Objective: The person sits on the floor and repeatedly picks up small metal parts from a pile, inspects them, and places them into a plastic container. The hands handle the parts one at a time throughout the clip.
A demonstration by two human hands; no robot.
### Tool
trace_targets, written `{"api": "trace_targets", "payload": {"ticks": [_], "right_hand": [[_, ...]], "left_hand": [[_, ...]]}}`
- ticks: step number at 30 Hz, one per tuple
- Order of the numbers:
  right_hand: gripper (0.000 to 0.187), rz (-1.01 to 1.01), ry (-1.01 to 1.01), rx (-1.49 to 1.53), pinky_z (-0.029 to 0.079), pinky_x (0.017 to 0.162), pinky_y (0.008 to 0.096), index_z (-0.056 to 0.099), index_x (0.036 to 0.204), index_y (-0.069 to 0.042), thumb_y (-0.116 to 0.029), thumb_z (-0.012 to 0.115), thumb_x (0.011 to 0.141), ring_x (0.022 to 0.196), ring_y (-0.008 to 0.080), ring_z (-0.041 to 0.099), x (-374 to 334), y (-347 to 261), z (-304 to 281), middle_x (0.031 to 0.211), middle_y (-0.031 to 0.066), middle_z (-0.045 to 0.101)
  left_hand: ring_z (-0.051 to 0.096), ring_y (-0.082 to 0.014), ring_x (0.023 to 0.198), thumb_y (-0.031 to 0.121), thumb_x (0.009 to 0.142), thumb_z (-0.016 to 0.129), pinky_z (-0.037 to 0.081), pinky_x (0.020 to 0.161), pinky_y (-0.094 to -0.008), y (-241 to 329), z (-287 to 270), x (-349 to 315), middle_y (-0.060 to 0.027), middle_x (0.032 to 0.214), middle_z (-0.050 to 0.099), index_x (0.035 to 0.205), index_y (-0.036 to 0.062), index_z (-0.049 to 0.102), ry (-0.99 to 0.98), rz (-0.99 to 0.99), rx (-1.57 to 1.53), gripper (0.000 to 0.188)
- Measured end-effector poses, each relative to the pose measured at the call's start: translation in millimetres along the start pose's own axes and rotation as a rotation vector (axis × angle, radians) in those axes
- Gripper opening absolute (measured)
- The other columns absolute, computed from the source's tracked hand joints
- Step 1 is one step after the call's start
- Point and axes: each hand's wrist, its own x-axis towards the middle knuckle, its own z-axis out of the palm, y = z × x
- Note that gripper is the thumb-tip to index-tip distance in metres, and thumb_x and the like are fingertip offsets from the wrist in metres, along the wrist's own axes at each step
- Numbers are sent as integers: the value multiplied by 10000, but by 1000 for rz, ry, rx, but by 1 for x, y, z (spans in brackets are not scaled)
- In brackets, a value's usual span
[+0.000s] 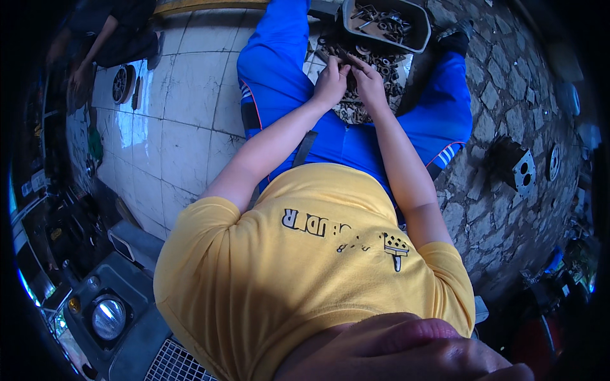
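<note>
Both my hands are close together over a spread of loose nuts, bolts and washers (389, 71), lying between my legs. My left hand (331, 84) has its fingers curled in a pinch. Opposite it, my right hand (368, 84) is closed too, with the forefinger reaching toward the left hand's fingertips. A small dark piece shows at the fingertips, too small and dim to name. Just beyond the hardware stands a grey plastic bin (427, 33) with more bolts and metal bits inside.
White tiles (190, 95) lie to the left, rough stone paving (473, 203) to the right. A metal housing with two holes (522, 171) and a round disc (555, 162) sit at right. Far left are a wheel-like part (122, 84), another person's hand (79, 77) and a vehicle headlight (108, 319).
</note>
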Motion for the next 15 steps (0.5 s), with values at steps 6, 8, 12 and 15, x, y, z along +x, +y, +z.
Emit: {"api": "trace_targets", "payload": {"ticks": [6, 8, 12, 15], "right_hand": [[349, 11, 2, -39, 509, 833, 255, 671, 1308, -5, -164, 574, 1013, 915, 102, 644, 1, 4, -5, 1085, 70, 737], [326, 126, -14, 59, 470, 812, 232, 677, 1286, 2, -164, 576, 1024, 900, 81, 599, 4, -7, -7, 1053, 25, 705], [301, 92, 4, 92, 432, 761, 221, 694, 1240, -3, -186, 592, 1024, 843, 67, 553, 0, -2, -5, 966, -21, 665], [315, 104, 7, 135, 440, 773, 234, 692, 1254, -3, -188, 596, 1019, 857, 75, 563, 4, 1, -7, 985, 5, 679]], "left_hand": [[665, -473, 993, 254, 1023, 585, 517, 801, -539, -5, 2, 3, -258, 1051, 696, 1173, 35, 499, 27, -14, -37, 279], [667, -470, 988, 263, 1023, 588, 519, 790, -540, -4, -1, 10, -257, 1034, 697, 1164, 33, 498, 0, 10, 16, 284], [665, -478, 978, 281, 1025, 588, 516, 796, -544, -8, 5, 7, -261, 1022, 699, 1146, 35, 509, 72, -58, -43, 285], [668, -477, 980, 288, 1030, 582, 517, 800, -540, -13, 9, 3, -258, 1021, 702, 1153, 33, 506, 29, 31, -41, 293]]}}
